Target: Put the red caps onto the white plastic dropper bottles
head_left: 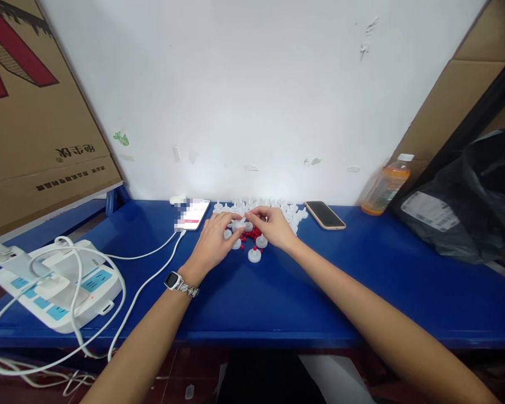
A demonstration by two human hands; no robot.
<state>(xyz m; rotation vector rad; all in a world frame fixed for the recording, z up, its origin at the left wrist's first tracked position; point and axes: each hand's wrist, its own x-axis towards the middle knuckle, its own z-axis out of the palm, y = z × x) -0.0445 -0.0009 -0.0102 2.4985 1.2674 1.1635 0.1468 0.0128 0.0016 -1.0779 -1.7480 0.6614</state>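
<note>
My left hand, with a watch on its wrist, is closed on a small white plastic piece. Thumb and index finger of my right hand pinch together at the same piece, where a tiny part between them is hidden. Below the fingers lie small red caps in a loose heap. Several translucent white discs with a short stem stand around the heap; the nearest disc has a red tip. Behind both hands, many more white plastic pieces are piled along the wall.
The blue table meets a white wall. Left are a charging phone, cables and a white power strip. On the right lie another phone, an orange drink bottle and a black plastic bag. Cardboard boxes flank both sides.
</note>
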